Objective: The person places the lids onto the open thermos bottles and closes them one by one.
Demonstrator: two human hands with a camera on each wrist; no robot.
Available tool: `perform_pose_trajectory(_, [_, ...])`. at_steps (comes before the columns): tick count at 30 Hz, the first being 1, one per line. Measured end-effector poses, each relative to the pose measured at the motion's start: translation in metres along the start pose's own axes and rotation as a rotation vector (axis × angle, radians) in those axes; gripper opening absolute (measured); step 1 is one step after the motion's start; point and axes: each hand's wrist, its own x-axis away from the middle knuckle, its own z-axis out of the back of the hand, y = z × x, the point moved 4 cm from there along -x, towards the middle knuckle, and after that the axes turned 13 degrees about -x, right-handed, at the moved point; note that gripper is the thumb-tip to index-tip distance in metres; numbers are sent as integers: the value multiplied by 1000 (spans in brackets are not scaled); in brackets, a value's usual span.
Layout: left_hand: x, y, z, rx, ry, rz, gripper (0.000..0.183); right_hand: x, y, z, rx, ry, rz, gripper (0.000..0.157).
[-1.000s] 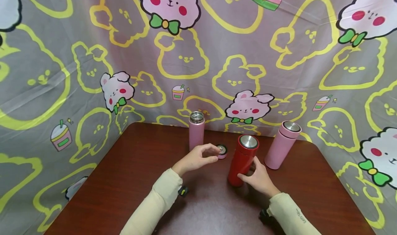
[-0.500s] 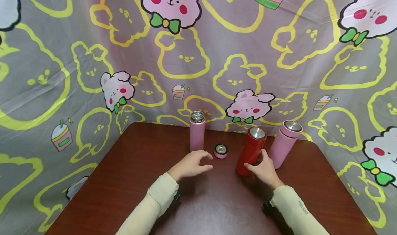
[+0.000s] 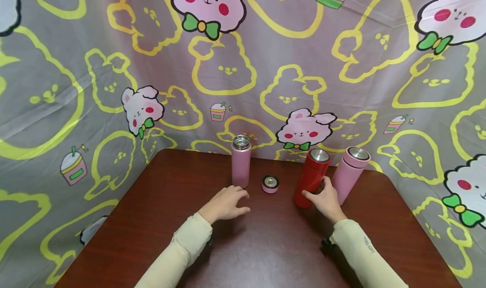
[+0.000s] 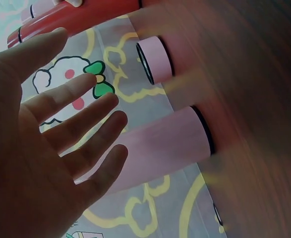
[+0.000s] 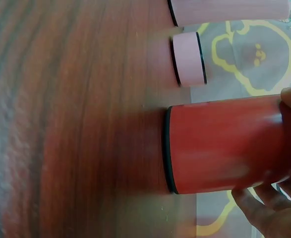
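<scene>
We identify two working hands over a dark reddish-brown table (image 3: 250, 258). The right hand (image 3: 327, 199) grips the red flask (image 3: 309, 182), which we locate right of the scene's centre, held upright with its cap fitted. We note in the right wrist view that the thumb lies along the left side of the body and the fingers bear on the right side; we cannot tell whether the black-edged base touches the table. The left hand (image 3: 225, 203) has its fingers extended and separated, as we confirm in the left wrist view, and is positioned at the near side of the uncapped pink flask (image 3: 241, 165). That flask stands upright toward the far edge, with its metal neck exposed. To its right we find the pink lid (image 3: 270, 189), resting flat on the table between the uncapped flask and the red one, its ringed metallic face turned up. At the far right, just beside the red flask, we locate the capped pink flask (image 3: 346, 178), upright, its lower part partly hidden by the right hand. Behind the table we see a grey cloth (image 3: 224, 83) printed with yellow animal outlines and white rabbit heads.
</scene>
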Motion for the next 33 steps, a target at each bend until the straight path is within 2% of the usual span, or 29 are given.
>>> perform_pose_trajectory(4, [3, -3, -2, -12, 1, 8, 36, -4, 2, 3, 27, 24, -3, 66])
perform_pose_trajectory(17, [4, -5, -4, 1, -7, 16, 37, -11, 3, 5, 8, 77, -9, 69])
perform_pose_trajectory(22, [3, -5, -4, 5, -8, 18, 38, -11, 0, 7, 29, 69, -29, 72])
perform_pose_trajectory(28, [3, -6, -4, 24, 6, 21, 37, -7, -5, 10, 94, 49, -5, 79])
perform_pose_trajectory(33, [2, -9, -4, 53, 38, 72, 37, 3, -9, 11, 65, 20, 18, 81])
